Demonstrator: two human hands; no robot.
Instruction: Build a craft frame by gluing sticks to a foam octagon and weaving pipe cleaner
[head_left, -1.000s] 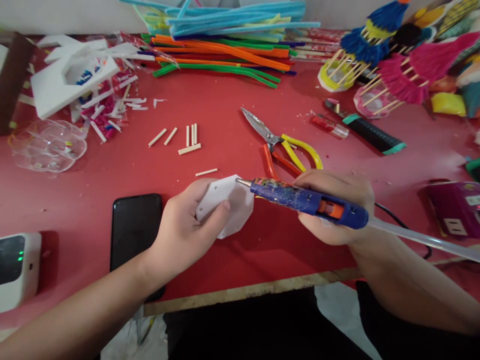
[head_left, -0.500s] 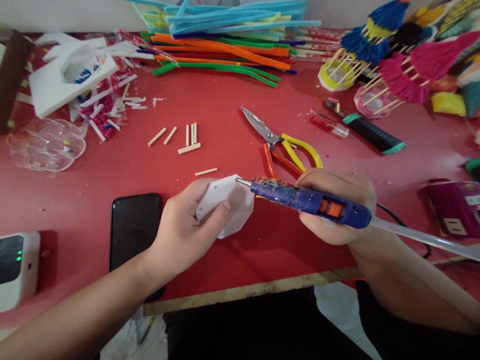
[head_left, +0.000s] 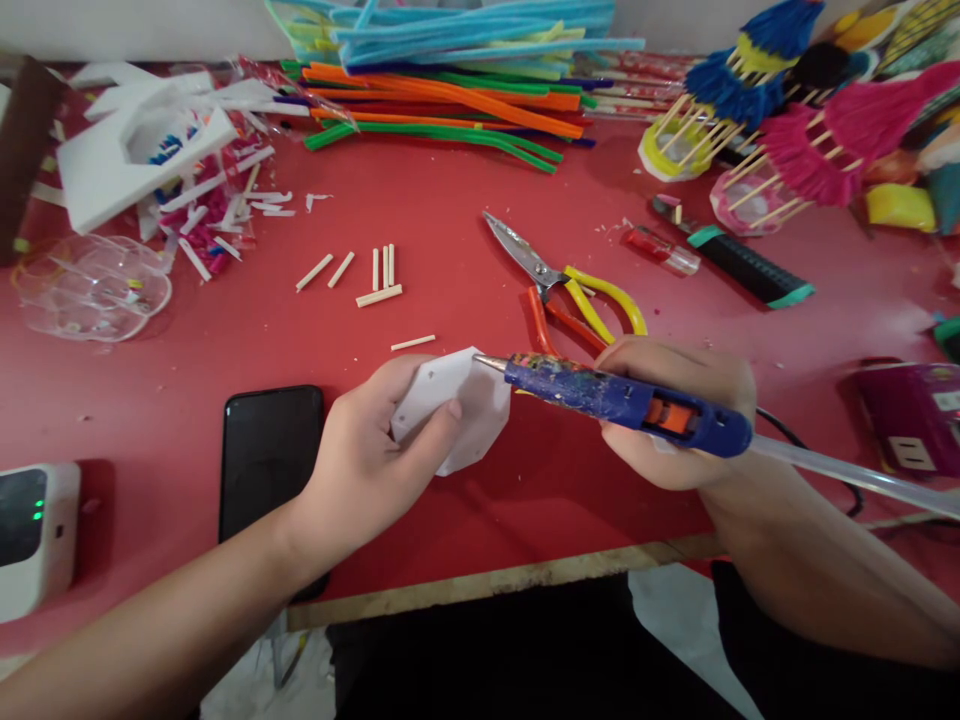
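My left hand (head_left: 382,450) is closed on a white, many-sided foam piece (head_left: 484,425), the thumb across its face. Small dark holes or marks show near the piece's edges. A blue glue gun (head_left: 577,388) is gripped in my right hand (head_left: 675,390), its metal tip at the upper corner of the foam piece. From its back end a clear glue stick (head_left: 855,470) sticks out to the right. Just beyond my left hand lie several short wooden sticks (head_left: 379,296). Scissors (head_left: 540,270) with yellow and red handles rest beyond the glue gun.
A black phone (head_left: 262,460) and a white device (head_left: 45,540) lie on the left. Foam scraps (head_left: 142,150) and a clear tray (head_left: 97,290) are behind them. Pipe cleaners (head_left: 450,100) line the back. On the right are a box cutter (head_left: 750,265), a purple box (head_left: 911,415) and tasselled crafts (head_left: 817,140).
Almost nothing differs. The glue gun and my right hand have shifted very slightly to the right, with the tip still at the foam piece's corner.
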